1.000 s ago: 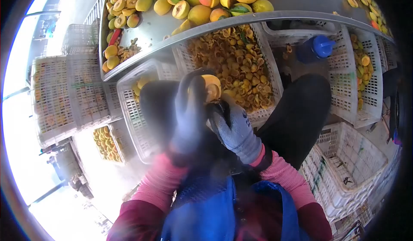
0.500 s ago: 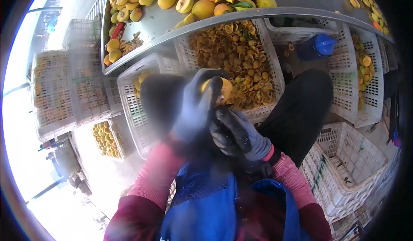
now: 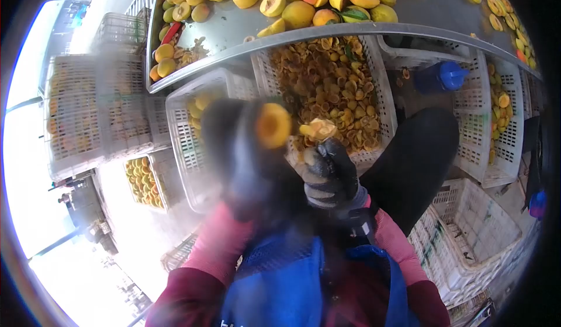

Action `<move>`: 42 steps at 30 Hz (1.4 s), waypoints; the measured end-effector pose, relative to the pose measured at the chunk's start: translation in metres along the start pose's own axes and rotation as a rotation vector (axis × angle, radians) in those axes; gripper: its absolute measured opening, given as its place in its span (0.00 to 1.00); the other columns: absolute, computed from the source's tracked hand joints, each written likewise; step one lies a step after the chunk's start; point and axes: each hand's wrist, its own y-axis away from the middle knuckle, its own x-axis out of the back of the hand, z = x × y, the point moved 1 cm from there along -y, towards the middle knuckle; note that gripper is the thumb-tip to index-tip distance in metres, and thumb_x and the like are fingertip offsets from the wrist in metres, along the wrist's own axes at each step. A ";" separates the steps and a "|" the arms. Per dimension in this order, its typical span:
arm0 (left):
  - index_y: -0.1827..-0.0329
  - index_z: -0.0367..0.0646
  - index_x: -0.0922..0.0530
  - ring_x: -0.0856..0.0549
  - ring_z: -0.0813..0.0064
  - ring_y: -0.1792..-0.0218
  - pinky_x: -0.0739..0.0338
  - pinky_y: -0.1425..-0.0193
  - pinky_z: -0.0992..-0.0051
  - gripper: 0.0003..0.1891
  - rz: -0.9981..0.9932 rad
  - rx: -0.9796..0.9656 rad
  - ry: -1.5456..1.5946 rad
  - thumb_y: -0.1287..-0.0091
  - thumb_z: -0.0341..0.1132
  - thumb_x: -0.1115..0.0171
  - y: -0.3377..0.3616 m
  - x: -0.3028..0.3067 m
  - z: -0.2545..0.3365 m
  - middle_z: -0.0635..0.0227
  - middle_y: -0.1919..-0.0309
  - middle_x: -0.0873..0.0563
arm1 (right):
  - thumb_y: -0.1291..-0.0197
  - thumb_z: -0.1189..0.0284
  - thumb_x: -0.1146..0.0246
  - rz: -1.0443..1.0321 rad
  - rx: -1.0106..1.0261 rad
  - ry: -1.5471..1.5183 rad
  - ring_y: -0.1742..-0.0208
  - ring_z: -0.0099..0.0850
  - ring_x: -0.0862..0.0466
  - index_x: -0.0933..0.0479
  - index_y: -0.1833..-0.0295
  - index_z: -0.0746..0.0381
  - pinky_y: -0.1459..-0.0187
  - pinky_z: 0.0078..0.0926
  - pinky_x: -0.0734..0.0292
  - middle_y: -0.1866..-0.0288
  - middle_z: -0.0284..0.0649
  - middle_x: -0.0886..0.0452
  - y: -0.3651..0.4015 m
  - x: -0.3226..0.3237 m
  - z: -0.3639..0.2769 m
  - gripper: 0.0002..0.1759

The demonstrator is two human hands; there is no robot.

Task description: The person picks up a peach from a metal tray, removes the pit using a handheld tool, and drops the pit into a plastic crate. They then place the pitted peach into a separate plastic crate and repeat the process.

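My left hand [image 3: 251,152], gloved and blurred, holds a halved yellow peach [image 3: 273,125] with its hollowed cut face showing. Close by to the right, my right hand [image 3: 330,178] is in a grey and black glove. Its fingers are closed on a ragged peach pit piece [image 3: 319,129] with yellow flesh on it. Both hands are above my lap, in front of a white crate [image 3: 383,87] full of brownish-yellow pit pieces. Whether a tool sits in the right hand is hidden.
A metal table [image 3: 234,49] spans the top, bearing whole and halved peaches [image 3: 298,14] and a red-handled object [image 3: 172,33]. Under it stands a blue jug [image 3: 447,77]. White crates [image 3: 467,233] stand at both sides, several stacked at left [image 3: 76,117].
My hands were together around the yellow peach and have come apart. The half stays in the left hand, and the pit piece now shows in the right. The view has shifted slightly.
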 end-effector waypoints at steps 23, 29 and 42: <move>0.61 0.41 0.25 0.31 0.86 0.88 0.40 0.86 0.84 0.17 -0.468 0.448 0.006 0.37 0.48 0.40 -0.292 0.033 -0.168 0.75 0.82 0.26 | 0.33 0.47 0.55 0.465 0.120 0.024 0.91 0.24 0.40 0.28 0.68 0.57 0.89 0.21 0.46 0.86 0.30 0.37 -0.023 -0.001 -0.038 0.25; 0.40 0.37 0.30 0.19 0.76 0.62 0.23 0.60 0.78 0.21 -0.304 0.727 1.027 0.34 0.36 0.50 -0.146 0.005 -0.022 0.67 0.55 0.20 | 0.32 0.53 0.52 0.311 0.243 0.378 0.83 0.25 0.32 0.28 0.56 0.61 0.82 0.19 0.38 0.78 0.31 0.31 -0.069 -0.056 -0.057 0.21; 0.43 0.29 0.32 0.20 0.56 0.55 0.21 0.55 0.67 0.26 -0.214 0.122 0.102 0.48 0.18 0.43 -0.049 -0.006 -0.017 0.47 0.49 0.25 | 0.38 0.69 0.41 0.760 0.725 1.746 0.59 0.49 0.18 0.27 0.48 0.64 0.60 0.38 0.24 0.61 0.56 0.20 -0.046 -0.047 -0.021 0.15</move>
